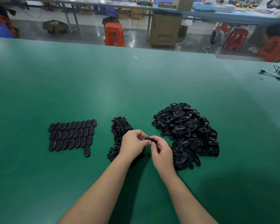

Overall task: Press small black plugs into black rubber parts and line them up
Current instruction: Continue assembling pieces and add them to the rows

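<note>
Green table (103, 88), bearing all task items near its front middle

Rubber part (150, 140): one black oval piece, held above the table between both hands, just short of the frame's centre towards 6 o'clock. Left hand (132, 143) has fingers curled, pinching the part's left end. Right hand (162, 151) has fingers curled round the part's right end, thumb on top. Whether a plug sits in it cannot be told.

Plugs (120, 126): loose black heap, running from 12 o'clock of the left hand down to its 8 o'clock, partly hidden by that hand and wrist. One stray plug (148, 154) lies on the table between the wrists.

Pile (187, 135): large mound of black oval parts at 3 o'clock of the hands, its near edge just beside the right hand.

Rows (72, 135): flat black ovals laid edge to edge in three lines at 9 o'clock of the hands, well apart from the plugs. One single oval (87, 151) starts a fourth line under the right end.

Cables (276, 73): black, at the table's far right edge, 2 o'clock.

Beyond the table: orange stools (114, 34), a cardboard box (165, 29), a long bench (217, 15) with clutter
</note>
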### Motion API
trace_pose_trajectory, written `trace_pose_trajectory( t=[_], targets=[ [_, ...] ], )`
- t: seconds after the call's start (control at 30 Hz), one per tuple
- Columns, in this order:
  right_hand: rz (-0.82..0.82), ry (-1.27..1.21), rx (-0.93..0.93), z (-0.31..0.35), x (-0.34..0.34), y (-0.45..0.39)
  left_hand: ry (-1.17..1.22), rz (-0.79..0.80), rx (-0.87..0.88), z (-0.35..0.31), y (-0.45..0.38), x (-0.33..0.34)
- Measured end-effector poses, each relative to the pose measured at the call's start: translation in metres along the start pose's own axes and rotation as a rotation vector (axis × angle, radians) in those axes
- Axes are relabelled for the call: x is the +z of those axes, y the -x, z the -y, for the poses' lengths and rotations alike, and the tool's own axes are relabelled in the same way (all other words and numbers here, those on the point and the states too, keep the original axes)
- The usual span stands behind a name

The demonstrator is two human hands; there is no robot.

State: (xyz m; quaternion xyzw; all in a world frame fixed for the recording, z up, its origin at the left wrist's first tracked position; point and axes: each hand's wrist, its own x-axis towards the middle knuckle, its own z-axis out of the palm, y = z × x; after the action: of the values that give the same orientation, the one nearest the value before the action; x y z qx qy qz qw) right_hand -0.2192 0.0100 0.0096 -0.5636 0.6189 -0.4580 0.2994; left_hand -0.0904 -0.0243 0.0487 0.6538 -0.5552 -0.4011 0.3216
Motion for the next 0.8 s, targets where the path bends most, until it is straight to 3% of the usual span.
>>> trace_pose_trajectory(
  t=[0.27, 0.8],
  targets=[
    [0.004, -0.027, -0.012, 0.001, -0.002, 0.000, 0.129, 0.027, -0.053, 0.004, 0.003, 0.003],
    [0.052, 0.004, -0.013, -0.001, -0.004, 0.000, -0.041, -0.001, -0.025, -0.002, 0.011, 0.004]
  ],
)
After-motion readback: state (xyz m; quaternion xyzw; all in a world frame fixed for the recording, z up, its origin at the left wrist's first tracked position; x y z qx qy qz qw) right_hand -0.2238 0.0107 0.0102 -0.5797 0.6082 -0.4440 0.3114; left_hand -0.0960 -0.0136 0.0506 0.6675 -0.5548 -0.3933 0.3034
